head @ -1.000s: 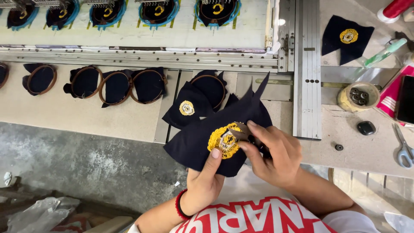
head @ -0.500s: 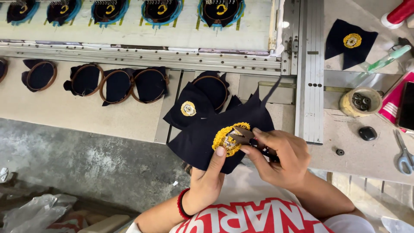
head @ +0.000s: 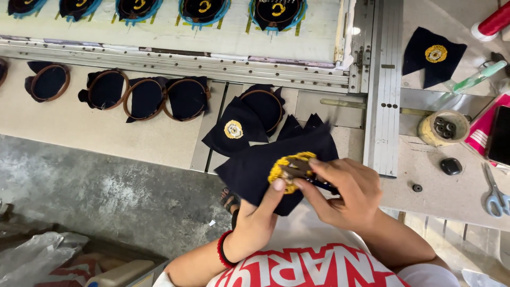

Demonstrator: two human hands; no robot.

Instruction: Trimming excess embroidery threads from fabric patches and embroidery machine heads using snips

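While the long embroidery machine bed [head: 175,37] runs across the top of my view with a row of hooped dark pieces under its heads, the pale tabletop [head: 79,127] below it carries more dark fabric stretched in brown hoops [head: 146,98]. To the right, a grey metal rail [head: 385,90] stands between that surface and a side bench with a finished dark patch [head: 433,56], a round tape roll [head: 443,127], a dark phone [head: 500,135] and a pair of scissors [head: 495,194].

Over the near edge of the tabletop I hold a navy fabric piece [head: 249,170] with a gold embroidered emblem [head: 287,170] at its middle. Just behind it lies another navy piece with a smaller gold emblem [head: 233,129].

My left hand [head: 255,223] is closed on the fabric from below, thumb pressed on top just beside the emblem. My right hand [head: 345,194] is pinched shut around a small dark tool [head: 300,171], whose tip rests on the gold stitching. What kind of tool it is, I cannot tell. A red band [head: 221,250] sits on my left wrist.
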